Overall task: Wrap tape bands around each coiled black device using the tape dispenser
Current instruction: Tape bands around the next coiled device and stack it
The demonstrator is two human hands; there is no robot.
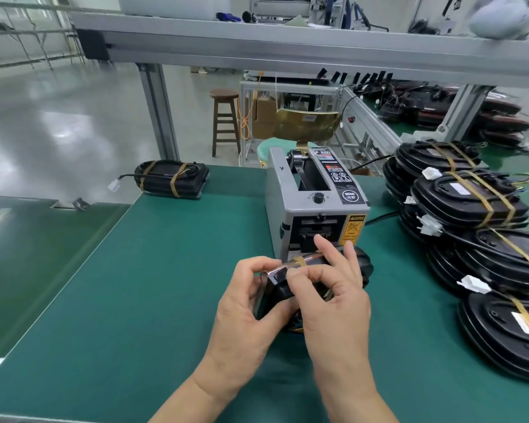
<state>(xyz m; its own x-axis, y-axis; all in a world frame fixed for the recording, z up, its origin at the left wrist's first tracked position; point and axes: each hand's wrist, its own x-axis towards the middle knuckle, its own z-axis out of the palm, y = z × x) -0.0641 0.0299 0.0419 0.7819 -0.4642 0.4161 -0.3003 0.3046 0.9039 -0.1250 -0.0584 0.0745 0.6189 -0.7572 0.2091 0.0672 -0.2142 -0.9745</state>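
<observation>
1. The coiled black device (280, 289) is held just above the desk (165, 285), right in front of the mouth of the tape dispenser (315, 206).
2. The left hand (251, 303) grips the device's near-left end, fingers curled round it from below and the thumb on top.
3. The right hand (333, 297) has an amber tape strip (300, 260) under its thumb and forefinger, pinching it down on the device's top edge; the other fingers are spread.
4. To my eye this is the laying-on of a band, with one end stuck and the rest yet to go round.
5. To do it well, I would keep the left grip firm so the coil cannot spring loose, and pull the strip taut before smoothing it round.
6. The ends should overlap on themselves, or the band may peel.
7. Watch that the coloured wires at the underside are not left outside the band.
8. Banded devices (471, 203) are stacked on the right, and one finished device (171, 178) lies at the far left corner; they show two bands each, so a second strip looks due.
</observation>
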